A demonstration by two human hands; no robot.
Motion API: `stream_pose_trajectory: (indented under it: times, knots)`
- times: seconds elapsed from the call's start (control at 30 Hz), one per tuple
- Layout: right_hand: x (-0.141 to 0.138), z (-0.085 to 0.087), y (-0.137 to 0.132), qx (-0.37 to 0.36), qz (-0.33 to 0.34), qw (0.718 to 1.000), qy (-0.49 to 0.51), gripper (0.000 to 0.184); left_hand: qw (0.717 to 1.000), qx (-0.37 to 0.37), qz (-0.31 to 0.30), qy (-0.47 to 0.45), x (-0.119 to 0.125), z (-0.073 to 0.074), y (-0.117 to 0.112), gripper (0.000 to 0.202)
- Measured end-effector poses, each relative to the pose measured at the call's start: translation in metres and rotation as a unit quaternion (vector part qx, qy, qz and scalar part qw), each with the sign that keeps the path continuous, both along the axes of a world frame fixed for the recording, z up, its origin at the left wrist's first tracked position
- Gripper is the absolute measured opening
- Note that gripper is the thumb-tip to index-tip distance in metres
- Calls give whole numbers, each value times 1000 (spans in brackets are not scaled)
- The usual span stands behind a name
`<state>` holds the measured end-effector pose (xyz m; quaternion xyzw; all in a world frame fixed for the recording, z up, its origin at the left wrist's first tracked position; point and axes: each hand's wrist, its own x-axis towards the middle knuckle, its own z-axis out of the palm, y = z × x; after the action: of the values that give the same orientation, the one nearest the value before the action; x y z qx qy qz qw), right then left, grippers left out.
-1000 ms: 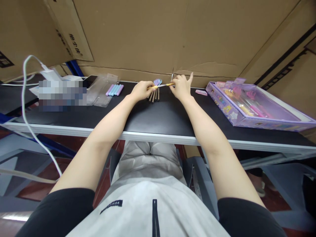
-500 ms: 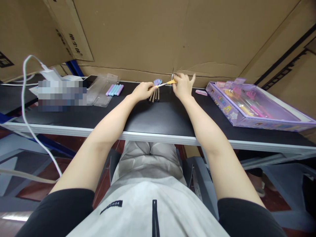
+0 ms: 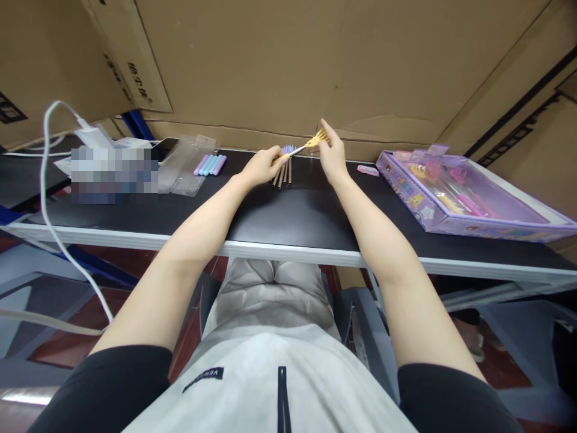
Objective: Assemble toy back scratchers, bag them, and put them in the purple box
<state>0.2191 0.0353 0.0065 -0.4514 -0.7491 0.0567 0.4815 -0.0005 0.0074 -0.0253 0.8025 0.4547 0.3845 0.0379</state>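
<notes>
My left hand (image 3: pixel 261 165) is closed on the lower end of a thin pen (image 3: pixel 298 149) with a yellow fan-shaped topper (image 3: pixel 316 140). My right hand (image 3: pixel 331 153) pinches that topper, raised a little above the black table (image 3: pixel 297 210). Just behind my left hand several brown pen refills (image 3: pixel 282 177) lie side by side on the table, with a purple fan-shaped topper (image 3: pixel 287 148) at their far end.
A purple toy stationery box (image 3: pixel 451 192) lies at the right, a small pink eraser (image 3: pixel 368 170) beside it. Pastel pen caps (image 3: pixel 210 164) and clear sleeves (image 3: pixel 187 162) lie at the left, near a white charger cable (image 3: pixel 49 180). Cardboard boxes (image 3: pixel 288 66) wall the back.
My right hand has lifted with the yellow end, tilting the pen upward to the right. The left hand stayed near the refills.
</notes>
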Motion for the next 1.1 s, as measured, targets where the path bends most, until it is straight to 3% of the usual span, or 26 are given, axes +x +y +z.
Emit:
stream_pose_trajectory:
  times: [0.07,0.2,0.3,0.4,0.8,1.1]
  knots:
    - [-5,5,-7,-66,20,991,116,45,1000,4,-6,-5,0,0,0,29]
    - [-14,12,-23,-165,36,938,301,20,1000,2,-15,-8,1,0,-1,25]
    - [-16,13,-31,-211,50,908,360,25,1000,-1,-25,-12,1,0,-1,23]
    - [-17,14,-35,-231,62,895,376,34,999,-4,-32,-12,2,-1,-1,22]
    - [-17,10,-36,-293,59,877,377,24,1000,-10,-26,-7,3,1,-3,24]
    - [-18,7,-37,-306,79,875,366,28,999,-17,-24,-17,3,-1,-1,20]
